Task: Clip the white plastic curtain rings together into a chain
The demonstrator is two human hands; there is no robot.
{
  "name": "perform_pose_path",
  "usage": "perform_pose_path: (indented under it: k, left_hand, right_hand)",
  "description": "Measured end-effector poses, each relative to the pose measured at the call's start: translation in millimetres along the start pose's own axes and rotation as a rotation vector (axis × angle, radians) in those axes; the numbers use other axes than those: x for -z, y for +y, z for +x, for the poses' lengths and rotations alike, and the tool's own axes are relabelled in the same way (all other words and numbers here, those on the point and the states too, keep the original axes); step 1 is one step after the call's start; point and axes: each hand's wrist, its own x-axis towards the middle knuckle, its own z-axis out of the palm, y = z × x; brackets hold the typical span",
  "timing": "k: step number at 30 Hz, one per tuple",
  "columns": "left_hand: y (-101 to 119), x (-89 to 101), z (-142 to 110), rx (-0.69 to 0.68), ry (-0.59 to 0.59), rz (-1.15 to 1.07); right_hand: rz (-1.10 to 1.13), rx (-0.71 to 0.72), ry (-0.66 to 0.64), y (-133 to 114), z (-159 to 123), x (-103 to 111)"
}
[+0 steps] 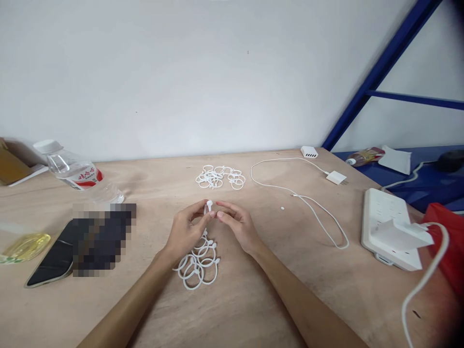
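Pale wood forms the surface (275,299). Over it, the left hand (183,233) at 9 o'clock is pinched together; the right hand (241,229) at 3 has thumb and fingers apart, contact unclear. Near rings (195,271) overlap toward 6, far rings (212,177) toward 12. Central and smallest, the white ring (209,204) sits in the left grip. A slack pinch could drop it; overlapping loops could snag.

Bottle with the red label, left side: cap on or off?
On: the white cap sits atop the bottle, covering its mouth.
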Motion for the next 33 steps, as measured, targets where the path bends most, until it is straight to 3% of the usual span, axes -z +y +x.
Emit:
perform_pose_path:
  k: [3, 6, 16, 21, 23, 28, 33]
  left_hand:
    - [0.6, -0.8, -2.6, -0.135, -0.068, 0.238]
    - [2.4, -2.6, -5.1, -0.189, -0.118, 0.334]
    - [5.9, -5.1, -5.1, 0.026, -0.185, 0.362]
    - [11.3, 10.7, 1.4, 0.053, -0.270, 0.275]
    - [10.2, 20.0, 10.9, 0.037, -0.264, 0.283]
    - [-8.7, 28.2, 58.9, -0.089, -0.028, 0.516]
    - [-32.8, 16.1, 106.2, -0.304, -0.042, 0.896]
  right_hand:
    - [0.018, 0.036, -0.003, 1.0, 1.2, -0.3]
    - [0.016, 0.085, -0.006, 3.3, 1.9, -0.2]
    - [-0.056, 0.074, -0.009, 4.9, 2.1, 2.7]
    - [-0.098, 0.088, 0.005, 6.7, 2.9, 2.6]
    - [-0.162, 0.110, -0.018, 7.2, 2.0, 1.7]
    - [-0.419, 0.249, -0.196, 7.7, -4.4, -3.4]
    - [-0.521, 0.350, -0.166, 6.8, -7.6, -5.8]
